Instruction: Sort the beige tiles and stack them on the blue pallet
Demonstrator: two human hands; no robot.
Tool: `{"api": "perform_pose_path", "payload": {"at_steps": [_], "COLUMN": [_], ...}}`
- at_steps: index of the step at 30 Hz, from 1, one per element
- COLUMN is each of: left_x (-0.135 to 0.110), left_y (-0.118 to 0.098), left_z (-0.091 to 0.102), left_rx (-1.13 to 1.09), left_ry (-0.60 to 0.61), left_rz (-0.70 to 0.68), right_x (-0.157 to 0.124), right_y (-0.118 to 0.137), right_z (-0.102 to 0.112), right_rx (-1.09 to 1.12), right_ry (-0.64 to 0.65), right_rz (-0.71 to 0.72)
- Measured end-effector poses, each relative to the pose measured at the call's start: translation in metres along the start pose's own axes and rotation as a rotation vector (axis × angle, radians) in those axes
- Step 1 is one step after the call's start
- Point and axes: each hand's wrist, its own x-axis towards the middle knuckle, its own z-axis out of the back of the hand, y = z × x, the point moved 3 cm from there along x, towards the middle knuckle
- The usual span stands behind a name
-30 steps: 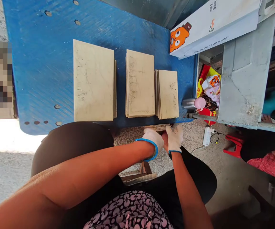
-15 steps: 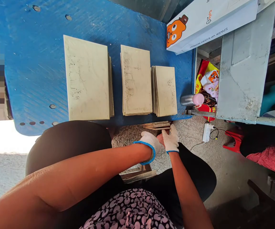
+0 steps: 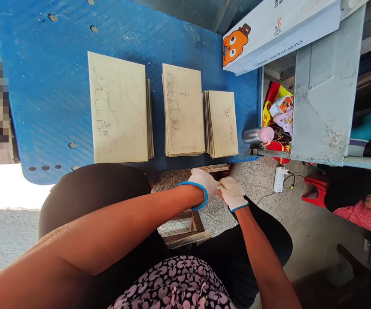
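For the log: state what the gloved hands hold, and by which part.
Cannot tell: left hand and right hand press together, hiding anything between them.

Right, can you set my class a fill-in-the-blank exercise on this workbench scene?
The table top is coloured ____.
On it lie ____ stacks of beige sheets.
The left hand and right hand both wear white ____.
The steel flask has a ____ cap.
Missing words: blue, three, gloves, pink.
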Motion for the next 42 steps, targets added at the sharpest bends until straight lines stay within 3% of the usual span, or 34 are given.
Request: {"api": "perform_pose_path", "payload": {"at_steps": [4,9,12,14,16,18,20,25,31,37,42], "left_x": [-0.005,0.0,0.002,0.001,0.001,0.001,0.001,-0.005,-0.008,-0.007,-0.01], "left_y": [-0.001,-0.001,-0.003,-0.004,-0.003,0.0,0.004,0.016,0.025,0.024,0.02], "left_z": [0.024,0.023,0.022,0.027,0.036,0.047,0.06,0.087,0.097,0.1,0.113], "left_rx": [0.171,0.118,0.079,0.053,0.01,-0.039,-0.095,-0.373,-0.688,-0.611,-0.486], "left_ry": [-0.084,0.094,0.127,0.119,0.094,0.067,0.062,0.1,0.143,0.055,-0.159], "left_rz": [0.022,-0.087,-0.128,-0.125,-0.098,-0.066,-0.047,-0.008,-0.027,0.02,0.002], "right_x": [-0.017,-0.045,-0.052,-0.051,-0.048,-0.044,-0.041,-0.039,-0.037,-0.032,-0.019], "right_y": [0.01,0.006,0.0,-0.006,-0.014,-0.018,-0.016,0.01,0.031,0.039,0.033], "right_z": [0.035,0.081,0.095,0.095,0.089,0.077,0.061,0.037,0.05,0.055,0.075], "right_rx": [-0.074,-0.038,0.104,0.304,0.578,0.823,0.931,0.657,0.476,0.436,0.482], "right_ry": [-0.056,-0.199,-0.281,-0.343,-0.452,-0.533,-0.529,-0.441,-0.518,-0.589,-0.608], "right_rz": [0.158,0.262,0.331,0.289,0.156,0.034,-0.009,0.006,-0.08,-0.062,-0.14]}}
